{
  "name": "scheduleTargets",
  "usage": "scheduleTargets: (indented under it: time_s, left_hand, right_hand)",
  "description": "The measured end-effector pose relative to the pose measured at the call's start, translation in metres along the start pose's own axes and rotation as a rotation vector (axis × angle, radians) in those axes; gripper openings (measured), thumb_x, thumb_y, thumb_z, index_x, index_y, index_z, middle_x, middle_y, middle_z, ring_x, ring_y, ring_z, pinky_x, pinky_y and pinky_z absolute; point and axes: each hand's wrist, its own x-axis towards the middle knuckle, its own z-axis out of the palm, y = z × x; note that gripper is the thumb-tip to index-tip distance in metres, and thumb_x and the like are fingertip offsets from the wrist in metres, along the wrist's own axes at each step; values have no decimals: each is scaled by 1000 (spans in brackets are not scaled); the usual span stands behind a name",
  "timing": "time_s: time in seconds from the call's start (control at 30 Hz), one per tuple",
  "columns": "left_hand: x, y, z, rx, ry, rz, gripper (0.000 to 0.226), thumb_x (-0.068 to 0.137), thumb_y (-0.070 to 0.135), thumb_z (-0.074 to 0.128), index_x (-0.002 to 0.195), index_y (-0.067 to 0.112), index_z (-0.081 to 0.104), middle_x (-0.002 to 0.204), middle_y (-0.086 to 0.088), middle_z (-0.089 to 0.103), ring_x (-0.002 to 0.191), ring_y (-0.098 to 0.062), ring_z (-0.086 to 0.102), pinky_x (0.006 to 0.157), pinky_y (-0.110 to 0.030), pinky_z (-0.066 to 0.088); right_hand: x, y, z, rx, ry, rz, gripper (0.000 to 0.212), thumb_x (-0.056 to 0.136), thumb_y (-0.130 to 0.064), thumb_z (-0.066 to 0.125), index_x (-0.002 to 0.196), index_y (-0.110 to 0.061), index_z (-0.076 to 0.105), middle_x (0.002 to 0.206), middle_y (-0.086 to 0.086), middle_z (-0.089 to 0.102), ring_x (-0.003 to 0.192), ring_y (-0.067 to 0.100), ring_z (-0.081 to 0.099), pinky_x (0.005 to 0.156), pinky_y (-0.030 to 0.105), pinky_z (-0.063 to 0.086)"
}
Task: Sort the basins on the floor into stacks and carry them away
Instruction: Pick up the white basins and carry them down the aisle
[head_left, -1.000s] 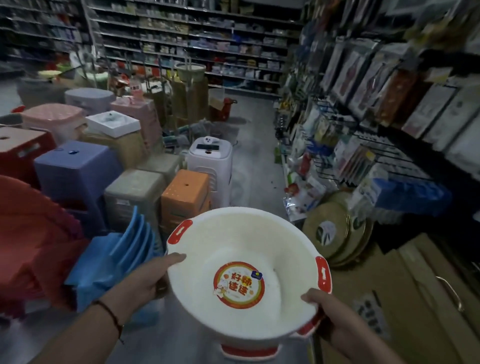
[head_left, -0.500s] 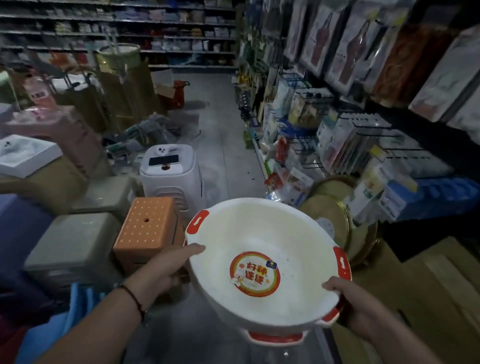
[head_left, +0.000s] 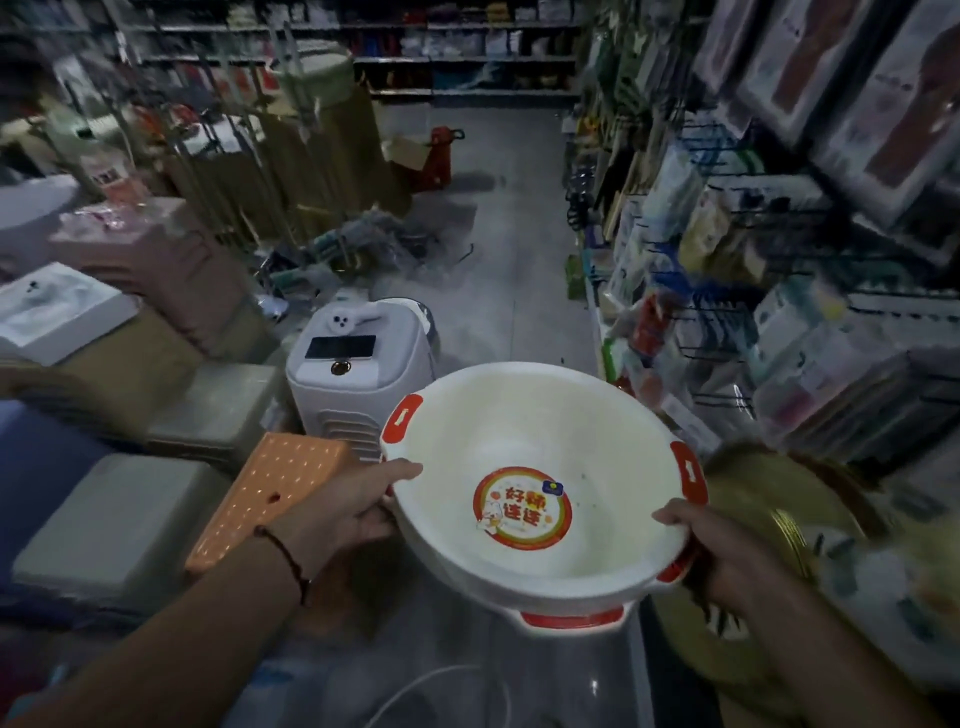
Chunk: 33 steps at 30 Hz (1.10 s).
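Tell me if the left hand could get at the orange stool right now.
Probably not yet: the left hand grips the white basin. The orange stool sits right beside it, nothing between, once the basin is let go.

A: Item, arms: two, bare from the frame's lower edge to the hands, no sleeves showing.
B: Worn articles?
A: One. Thin dark cord bracelet (head_left: 291, 561) at the wrist of the left hand (head_left: 345, 512).
B: Right hand (head_left: 727, 556)?
A: Nothing worn that shows
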Motion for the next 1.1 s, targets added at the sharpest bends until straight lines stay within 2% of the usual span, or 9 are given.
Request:
scheduleTargets:
  time_s: [0.2,0.27,0.37,0.47,0.63,0.77,0.87,1.0,1.1]
  left_hand:
    - [83,51,15,-101,-30,-18,57,73,15,84,125,10,61,114,-11,72,107,-35,68,95,-56,51]
    - [120,70,22,-119,-39,-23,42,81,12,78,120,7,64,110,-12,73,103,-33,69,92,-52,55]
    - [170,102,33,-136,-30,-28,29,86,12,72,114,7,65,106,-12,74,101,-32,70,85,-46,58]
    - [246,147,36,-140,1,-52,41,80,17,79,117,9,64,110,-11,73,102,-32,68,85,-46,58]
    - [351,234,33,-170,-30,-109,65,62,26,91,121,16,64,107,-6,75,101,-30,70,87,-45,57]
    - [411,304,29,-181,47,-146,53,67,19,87,114,12,66,113,-8,71,104,-31,66,92,-45,55]
    - [453,347,20,-252,116,-193,52,67,17,89,114,12,65,113,-8,70,104,-32,66,90,-47,56]
    - [521,383,4,-403,203,-224,48,71,20,87,114,15,65,111,-8,71,99,-32,70,83,-46,59]
    - [595,401,-10,-509,350,-249,40,79,21,80,114,14,62,110,-10,69,99,-29,68,85,-44,59]
  right_hand:
    - [92,-79,32,-52,-34,41,62,59,4,71,118,-9,58,114,21,64,106,44,57,92,57,49]
    - [133,-102,45,-65,-30,72,67,55,3,73,119,-9,60,114,21,66,106,44,58,91,57,50]
    - [190,-138,72,-109,17,110,45,68,6,68,112,-5,63,105,20,69,103,40,60,85,50,53]
    - [256,-186,111,-130,23,133,20,80,8,57,96,-1,64,70,16,73,86,34,63,61,37,57]
    - [356,-263,178,-169,-11,110,22,83,13,45,87,0,62,57,11,69,61,32,66,42,32,55]
    - [418,-313,233,-186,-23,169,25,81,13,43,91,-2,61,56,8,69,44,21,65,39,34,54]
    - [477,-356,283,-253,-67,170,37,71,13,46,100,-6,60,55,7,68,54,27,66,51,34,58]
    - [574,-422,376,-427,-119,223,20,69,7,54,87,-2,59,54,11,67,71,33,58,53,37,56]
    - [678,-455,454,-572,-158,263,44,60,9,55,102,-2,62,85,18,71,91,36,59,67,41,55]
